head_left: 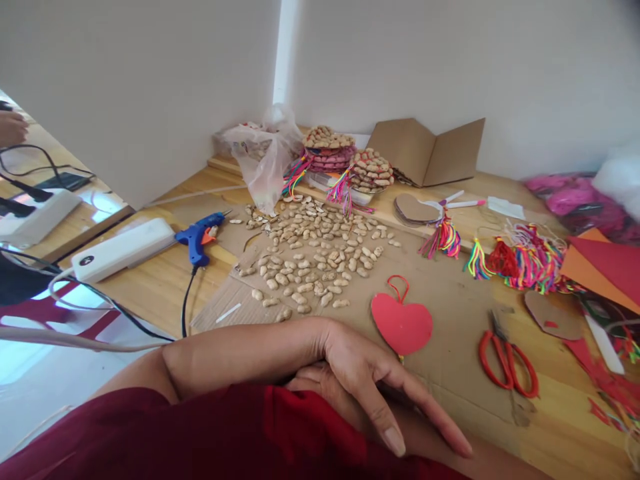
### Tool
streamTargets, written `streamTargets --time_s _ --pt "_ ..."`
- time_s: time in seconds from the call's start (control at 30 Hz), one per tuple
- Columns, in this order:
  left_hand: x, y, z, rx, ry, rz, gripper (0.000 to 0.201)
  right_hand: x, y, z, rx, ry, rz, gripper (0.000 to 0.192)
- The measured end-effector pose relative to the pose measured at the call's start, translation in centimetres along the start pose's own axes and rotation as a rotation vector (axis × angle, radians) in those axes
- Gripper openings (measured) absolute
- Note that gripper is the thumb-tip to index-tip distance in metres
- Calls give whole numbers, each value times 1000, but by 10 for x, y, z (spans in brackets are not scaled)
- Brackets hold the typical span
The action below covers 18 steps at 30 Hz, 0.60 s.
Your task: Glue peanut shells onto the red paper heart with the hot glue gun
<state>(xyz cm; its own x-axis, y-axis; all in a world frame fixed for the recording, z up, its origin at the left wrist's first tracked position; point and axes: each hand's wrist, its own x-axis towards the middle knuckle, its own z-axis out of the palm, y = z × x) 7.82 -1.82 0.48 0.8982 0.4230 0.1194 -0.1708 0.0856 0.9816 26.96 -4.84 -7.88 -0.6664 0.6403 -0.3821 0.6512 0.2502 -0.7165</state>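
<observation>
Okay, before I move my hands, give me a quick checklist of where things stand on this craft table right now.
1. Hands free: ok. The left hand rests over the right hand at the table's near edge; neither holds anything.
2. Red heart within sight: ok, flat on the cardboard sheet, just beyond the left hand.
3. Peanuts: ok, spread loose on the cardboard.
4. Glue gun: lying on its side, cord attached; whether it is hot, cannot tell.
5. Scissors: ok, red-handled, lying right of the heart; blades look closed.
6. Tassels: not ok, tangled in a heap.
</observation>
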Motion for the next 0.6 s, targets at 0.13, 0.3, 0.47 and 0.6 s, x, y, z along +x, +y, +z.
streamTargets --time_s 0.13,0.3,0.47,0.6 --pt "-1 -2 1 -20 -100 -32 73 36 -21 36 90 86 257 39" --pt "-1 7 3 -4 -129 91 66 103 -95 71 148 68 372 38" --pt "1 7 4 -77 -120 27 58 112 -124 60 44 133 557 41" --pt "-1 2 5 -167 -56 -26 69 107 -132 41 -269 132 172 38"
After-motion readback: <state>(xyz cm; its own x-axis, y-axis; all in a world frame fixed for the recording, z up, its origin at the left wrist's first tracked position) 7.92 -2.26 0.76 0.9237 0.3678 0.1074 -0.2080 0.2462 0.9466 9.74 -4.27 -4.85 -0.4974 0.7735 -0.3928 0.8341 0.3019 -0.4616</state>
